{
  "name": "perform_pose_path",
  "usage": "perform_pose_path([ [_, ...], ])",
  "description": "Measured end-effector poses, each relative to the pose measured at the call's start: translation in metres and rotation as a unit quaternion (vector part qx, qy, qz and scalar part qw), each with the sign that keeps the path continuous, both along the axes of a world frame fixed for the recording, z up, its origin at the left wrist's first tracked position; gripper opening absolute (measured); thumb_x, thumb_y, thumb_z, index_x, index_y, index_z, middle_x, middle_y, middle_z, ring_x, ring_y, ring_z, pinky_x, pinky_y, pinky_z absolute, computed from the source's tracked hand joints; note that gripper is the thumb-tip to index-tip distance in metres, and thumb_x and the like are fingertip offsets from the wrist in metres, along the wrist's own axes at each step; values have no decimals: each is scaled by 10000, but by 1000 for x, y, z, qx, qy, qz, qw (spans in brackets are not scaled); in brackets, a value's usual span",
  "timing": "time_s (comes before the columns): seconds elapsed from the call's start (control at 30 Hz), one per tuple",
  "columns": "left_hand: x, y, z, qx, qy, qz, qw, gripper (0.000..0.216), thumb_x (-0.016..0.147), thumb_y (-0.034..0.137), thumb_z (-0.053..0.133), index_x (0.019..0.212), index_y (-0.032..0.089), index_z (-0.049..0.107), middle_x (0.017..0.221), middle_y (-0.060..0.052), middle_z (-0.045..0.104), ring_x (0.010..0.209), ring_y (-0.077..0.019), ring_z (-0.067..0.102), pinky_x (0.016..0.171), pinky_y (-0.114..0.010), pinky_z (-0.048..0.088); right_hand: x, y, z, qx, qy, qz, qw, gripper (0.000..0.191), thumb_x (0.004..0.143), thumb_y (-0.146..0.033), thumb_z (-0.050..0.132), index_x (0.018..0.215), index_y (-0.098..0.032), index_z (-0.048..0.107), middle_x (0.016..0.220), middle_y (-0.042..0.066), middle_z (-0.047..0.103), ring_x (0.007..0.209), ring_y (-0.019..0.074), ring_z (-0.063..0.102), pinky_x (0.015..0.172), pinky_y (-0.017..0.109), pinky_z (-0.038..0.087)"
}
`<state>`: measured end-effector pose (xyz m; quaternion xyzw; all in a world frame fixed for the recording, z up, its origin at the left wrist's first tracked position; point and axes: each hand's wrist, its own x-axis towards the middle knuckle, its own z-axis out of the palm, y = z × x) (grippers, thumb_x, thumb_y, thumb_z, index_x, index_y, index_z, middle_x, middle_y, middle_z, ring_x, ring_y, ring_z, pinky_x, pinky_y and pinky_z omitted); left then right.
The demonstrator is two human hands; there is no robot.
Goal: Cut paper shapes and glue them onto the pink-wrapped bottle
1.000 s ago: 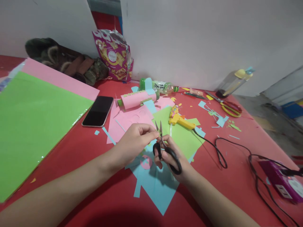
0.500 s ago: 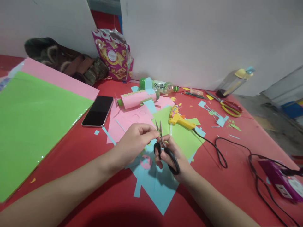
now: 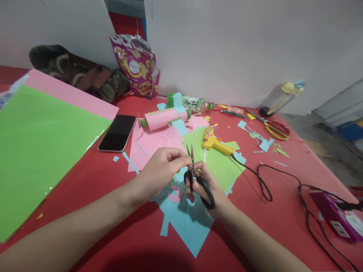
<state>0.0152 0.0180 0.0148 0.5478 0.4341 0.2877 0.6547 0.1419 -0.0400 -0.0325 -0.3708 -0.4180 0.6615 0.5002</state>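
Note:
My right hand (image 3: pixel 208 185) grips black-handled scissors (image 3: pixel 203 189), fingers in the loops, with the blades pointing away from me and slightly apart. Right beside the blades, my left hand (image 3: pixel 163 172) is closed in a pinch. What it pinches is too small to make out; a bit of green shows between the blades. Under both hands lie light blue paper (image 3: pixel 195 230), a pink paper cutout (image 3: pixel 175 193) and a green sheet (image 3: pixel 224 170). Just beyond is a yellow glue gun (image 3: pixel 218 145) on the green sheet.
A pink-wrapped roll (image 3: pixel 160 119) and a green bottle (image 3: pixel 195 104) lie at the back. To the left are a phone (image 3: pixel 117 133) and large green paper (image 3: pixel 48 151). Rightward are red-and-yellow scissors (image 3: pixel 275 130), paper scraps (image 3: pixel 265 143), a cable (image 3: pixel 265 189) and a purple power strip (image 3: pixel 337 217).

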Motion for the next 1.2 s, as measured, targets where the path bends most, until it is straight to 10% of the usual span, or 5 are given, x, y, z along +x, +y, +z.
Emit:
perform_pose_path([
  [1.2,0,-3,2,12,9,-20,1000,165,693,240,495,556,158,534,479,37,509,442,-82,477,433,-192,349,-2,-1,1,9,-4,0,1000,379,682,-450,596,855,-231,340,666,-56,430,468,69,446,472,232,369],
])
